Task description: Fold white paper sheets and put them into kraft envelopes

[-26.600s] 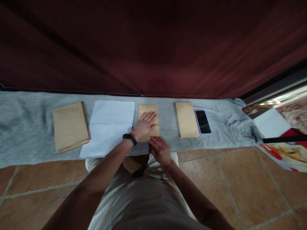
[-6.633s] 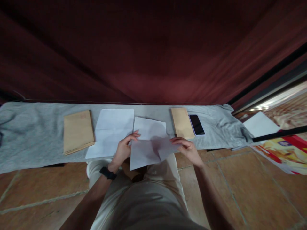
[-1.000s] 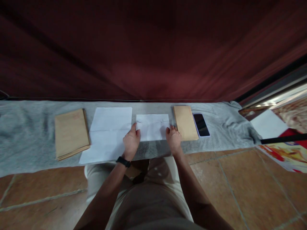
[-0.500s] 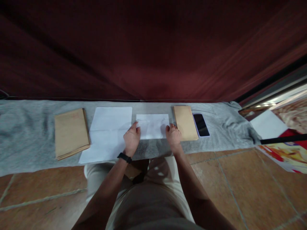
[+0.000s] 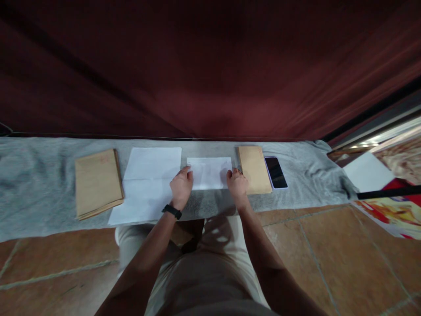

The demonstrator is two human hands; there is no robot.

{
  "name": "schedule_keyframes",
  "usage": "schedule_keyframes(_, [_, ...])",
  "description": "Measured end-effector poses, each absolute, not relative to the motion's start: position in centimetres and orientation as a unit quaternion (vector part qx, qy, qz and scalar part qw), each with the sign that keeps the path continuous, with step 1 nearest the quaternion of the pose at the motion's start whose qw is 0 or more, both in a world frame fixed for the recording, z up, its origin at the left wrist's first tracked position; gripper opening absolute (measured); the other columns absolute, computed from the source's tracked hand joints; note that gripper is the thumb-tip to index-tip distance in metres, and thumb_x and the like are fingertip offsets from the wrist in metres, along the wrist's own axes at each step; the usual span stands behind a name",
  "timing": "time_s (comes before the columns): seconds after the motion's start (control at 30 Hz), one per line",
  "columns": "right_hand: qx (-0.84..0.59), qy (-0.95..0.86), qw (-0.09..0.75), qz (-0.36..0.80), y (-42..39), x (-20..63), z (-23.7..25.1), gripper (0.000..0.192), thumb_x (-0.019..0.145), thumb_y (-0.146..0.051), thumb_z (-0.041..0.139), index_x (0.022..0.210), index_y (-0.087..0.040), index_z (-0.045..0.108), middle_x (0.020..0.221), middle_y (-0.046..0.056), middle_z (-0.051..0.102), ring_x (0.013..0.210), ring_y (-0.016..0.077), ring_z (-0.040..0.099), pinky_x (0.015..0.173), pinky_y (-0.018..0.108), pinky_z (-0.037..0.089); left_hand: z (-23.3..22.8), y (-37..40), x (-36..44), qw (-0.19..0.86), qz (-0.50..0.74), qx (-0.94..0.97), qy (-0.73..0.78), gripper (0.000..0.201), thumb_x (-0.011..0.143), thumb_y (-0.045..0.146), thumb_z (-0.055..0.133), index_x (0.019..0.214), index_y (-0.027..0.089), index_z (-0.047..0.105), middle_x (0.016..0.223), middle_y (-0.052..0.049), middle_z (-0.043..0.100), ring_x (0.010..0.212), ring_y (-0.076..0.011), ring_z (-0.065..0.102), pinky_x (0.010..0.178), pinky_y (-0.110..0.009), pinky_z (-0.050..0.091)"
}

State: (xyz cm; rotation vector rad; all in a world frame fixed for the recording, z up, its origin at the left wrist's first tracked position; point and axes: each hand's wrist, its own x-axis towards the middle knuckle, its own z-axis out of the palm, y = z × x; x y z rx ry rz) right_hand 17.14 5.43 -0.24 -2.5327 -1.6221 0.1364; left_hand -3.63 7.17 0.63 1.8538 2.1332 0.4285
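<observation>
A folded white sheet of paper [image 5: 211, 174] lies in front of me on the grey cloth. My left hand [image 5: 182, 185], with a black band on its wrist, grips the sheet's left edge between thumb and curled fingers. At the opposite edge my right hand [image 5: 237, 183] pinches the paper in the same way, its knuckles close to a stack of small brown envelopes [image 5: 255, 169]. Larger white sheets [image 5: 148, 193] with a crease across them lie just left of my left hand.
A stack of larger brown envelopes [image 5: 98, 182] sits at the left. Beyond the small envelopes is a phone [image 5: 276, 172] with a dark screen. The grey cloth [image 5: 309, 175] covers a narrow surface against a dark red curtain [image 5: 210, 74]. Tiled floor [image 5: 305, 254] shows below.
The folded sheet's near edge has shifted slightly away from me. Both hands keep their hold at its sides, almost unmoved.
</observation>
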Motion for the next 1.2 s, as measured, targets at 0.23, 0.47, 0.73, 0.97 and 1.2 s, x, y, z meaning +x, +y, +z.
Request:
schedule_keyframes(0.23, [-0.842, -0.534, 0.064, 0.040, 6.2, 17.1, -0.2, 0.032, 0.105, -0.035, 0.043, 0.116, -0.014, 0.065, 0.102, 0.016, 0.077, 0.090, 0.0242, 0.076, 0.077, 0.031, 0.054, 0.4, 8.2, -3.6, 0.140, 0.152, 0.637, 0.742, 0.039, 0.099, 0.031, 0.046, 0.132, 0.023, 0.065, 0.115, -0.011, 0.076, 0.102, -0.0273, 0.072, 0.086, -0.036, 0.053])
schedule_keyframes(0.47, [-0.839, -0.539, 0.063, 0.046, 6.7, 17.2, -0.1, 0.036, 0.107, -0.037, 0.039, 0.117, -0.012, 0.064, 0.102, 0.017, 0.076, 0.092, 0.0238, 0.075, 0.077, 0.029, 0.053, 0.0, 9.0, -3.5, 0.135, 0.163, 0.635, 0.743, 0.038, 0.099, 0.031, 0.046, 0.130, 0.023, 0.066, 0.116, -0.011, 0.076, 0.100, -0.0272, 0.072, 0.086, -0.036, 0.053])
schedule_keyframes(0.73, [-0.842, -0.533, 0.074, 0.023, 7.1, 17.1, -1.0, 0.038, 0.107, -0.038, 0.039, 0.116, -0.011, 0.064, 0.101, 0.018, 0.076, 0.090, 0.0236, 0.075, 0.076, 0.029, 0.053, 0.0, 9.3, -3.2, 0.123, 0.154, 0.634, 0.748, 0.038, 0.100, 0.030, 0.044, 0.130, 0.021, 0.065, 0.121, -0.010, 0.074, 0.103, -0.0254, 0.071, 0.088, -0.034, 0.053])
schedule_keyframes(0.97, [-0.839, -0.539, 0.071, 0.023, 7.2, 17.3, -1.3, 0.040, 0.108, -0.037, 0.036, 0.120, -0.009, 0.062, 0.101, 0.019, 0.075, 0.089, 0.0245, 0.075, 0.075, 0.029, 0.054, 0.1, 9.0, -2.9, 0.105, 0.131, 0.649, 0.742, 0.038, 0.102, 0.032, 0.041, 0.132, 0.020, 0.062, 0.122, -0.013, 0.072, 0.097, -0.0247, 0.073, 0.083, -0.033, 0.053])
schedule_keyframes(1.2, [-0.841, -0.537, 0.062, 0.021, 7.1, 17.1, -1.0, 0.044, 0.108, -0.038, 0.036, 0.130, -0.006, 0.055, 0.099, 0.020, 0.074, 0.087, 0.0235, 0.075, 0.073, 0.028, 0.053, 0.1, 9.0, -2.8, 0.101, 0.125, 0.653, 0.741, 0.038, 0.103, 0.033, 0.038, 0.132, 0.021, 0.060, 0.122, -0.013, 0.072, 0.094, -0.0247, 0.073, 0.081, -0.033, 0.052])
